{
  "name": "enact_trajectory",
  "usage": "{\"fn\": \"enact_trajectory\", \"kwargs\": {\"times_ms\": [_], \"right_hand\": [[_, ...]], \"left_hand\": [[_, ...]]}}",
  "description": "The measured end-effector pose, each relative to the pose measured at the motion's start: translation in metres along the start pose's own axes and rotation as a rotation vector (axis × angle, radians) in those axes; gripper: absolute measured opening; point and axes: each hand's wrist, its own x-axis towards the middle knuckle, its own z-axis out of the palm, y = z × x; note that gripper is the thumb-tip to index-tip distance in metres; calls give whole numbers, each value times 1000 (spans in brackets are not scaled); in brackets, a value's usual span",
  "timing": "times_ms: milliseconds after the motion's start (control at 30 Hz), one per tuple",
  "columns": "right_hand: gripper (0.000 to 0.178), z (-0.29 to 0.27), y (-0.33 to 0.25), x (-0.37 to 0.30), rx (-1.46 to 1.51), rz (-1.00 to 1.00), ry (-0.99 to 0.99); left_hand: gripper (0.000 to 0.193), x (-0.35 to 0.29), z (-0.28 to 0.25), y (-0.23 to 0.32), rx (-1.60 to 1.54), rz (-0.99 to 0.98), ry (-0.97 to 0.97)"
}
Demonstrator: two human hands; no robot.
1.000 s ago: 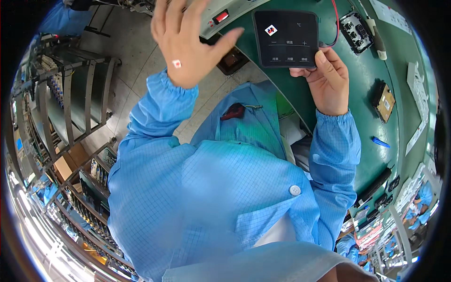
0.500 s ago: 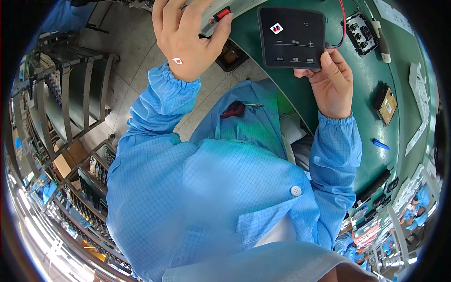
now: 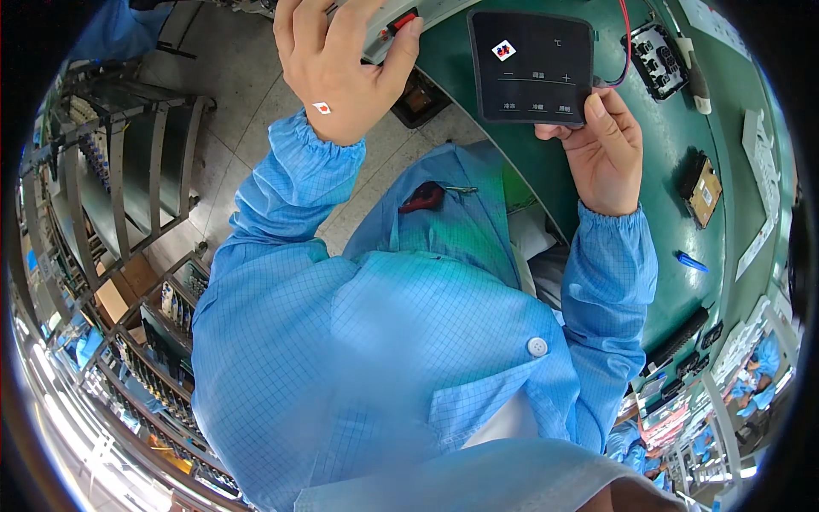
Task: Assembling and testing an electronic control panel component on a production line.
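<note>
My left hand point(image 3: 343, 81) is at the top, its thumb against a red rocker switch point(image 3: 403, 21) on a light grey box point(image 3: 380, 44). Its fingers stretch forward and apart, the tips partly cut off by the picture's upper edge. In my right hand point(image 3: 607, 154) is a black touch control panel point(image 3: 542, 60), pinched at its lower right corner between thumb and fingers. The panel faces up, with thin white markings and a small diamond-shaped sticker. Red wires point(image 3: 629, 38) run beside its right edge.
On the green bench point(image 3: 665, 213) lie a black housing point(image 3: 657, 61), a grey-handled tool point(image 3: 699, 94), a module with a label point(image 3: 702, 192) and a blue pen cap point(image 3: 692, 262). A dark red-handled tool point(image 3: 424, 197) rests on my lap. Metal racks point(image 3: 124, 183) stand at the left.
Hardly anything differs. My left hand has shifted very slightly left; the panel in my right hand has moved by a tiny amount.
</note>
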Motion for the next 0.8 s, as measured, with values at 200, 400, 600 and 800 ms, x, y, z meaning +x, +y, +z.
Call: {"fn": "enact_trajectory", "kwargs": {"times_ms": [200,400,600,800], "right_hand": [[20,1,1,0,-1,-5,-4],[20,0,0,0,-7,-6,-20],[21,-3,0,-1,-39,12,-52],[21,-3,0,-1,-28,8,-49]], "left_hand": [[40,-1,9,-25,90,320,198],[40,-1,3,0,-12,22,67],[41,-1,6,-9,11,76,92],[42,-2,7,-11,15,123,106]]}}
